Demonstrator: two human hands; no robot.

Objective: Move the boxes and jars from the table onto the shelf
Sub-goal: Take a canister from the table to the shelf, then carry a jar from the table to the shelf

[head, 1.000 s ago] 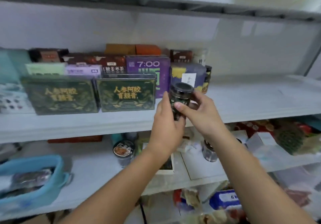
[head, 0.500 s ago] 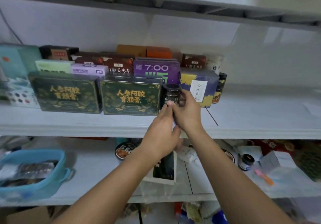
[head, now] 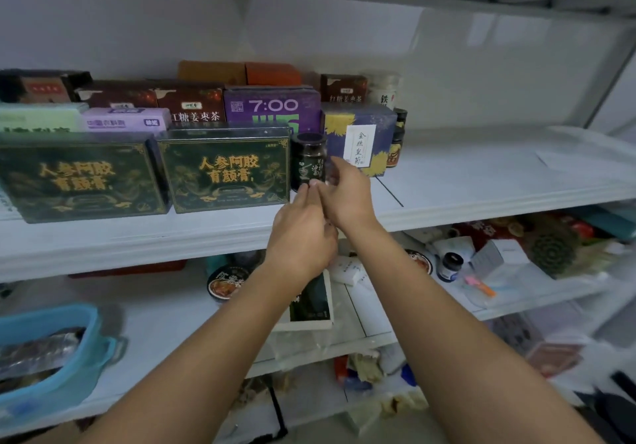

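Count: 1 dark jar; 2 boxes in the front row, left green box and right green box; 1 blue and yellow box; 2 hands.

Jar stands upright on the middle shelf, long axis vertical, lid up, label toward the camera. It sits between the right green box and the blue and yellow box, just beside both.

Left hand: fingers extended, tips at the jar's base, no grasp.

Right hand: fingers at the jar's right side; grasping or released not discernible (blur).

Left of the blue box, the shelf is crowded by boxes, and a dark jar is set just beside it. Right of it, past two small jars, bare board is left open.
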